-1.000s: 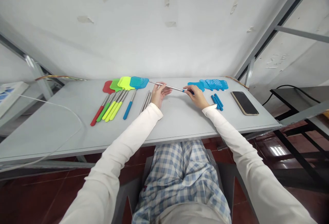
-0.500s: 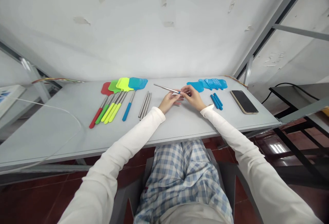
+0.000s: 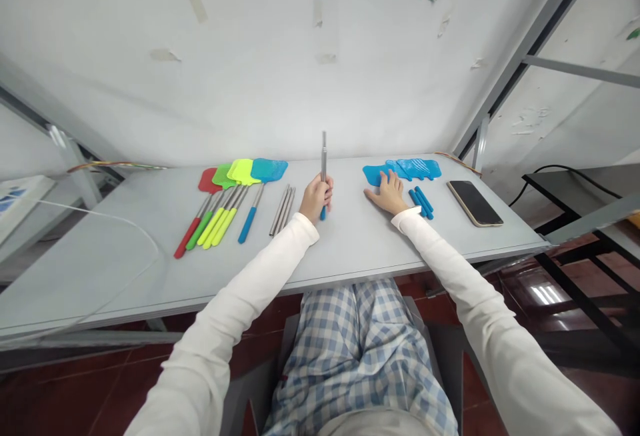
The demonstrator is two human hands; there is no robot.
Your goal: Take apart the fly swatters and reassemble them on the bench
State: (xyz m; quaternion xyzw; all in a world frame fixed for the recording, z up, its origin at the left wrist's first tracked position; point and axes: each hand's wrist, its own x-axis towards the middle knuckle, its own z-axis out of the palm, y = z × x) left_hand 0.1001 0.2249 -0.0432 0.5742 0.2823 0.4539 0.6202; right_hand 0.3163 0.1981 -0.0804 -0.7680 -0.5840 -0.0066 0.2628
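Observation:
My left hand is wrapped around a metal rod with a blue grip, held upright; the blue end shows below the fist. My right hand lies with fingers apart at the near edge of the leftmost blue fly swatter head. Further blue swatter heads overlap to its right. Several loose blue grips lie just right of that hand. Left of my left hand are several bare metal rods.
Assembled fly swatters lie at the left: a red one, a green one, yellow ones and a blue one. A phone rests at the right. A white cable crosses the table's left part.
My right hand has let go of the rod's blue end and moved right to the blue swatter heads. The rod has swung from slanted to upright in my left hand.

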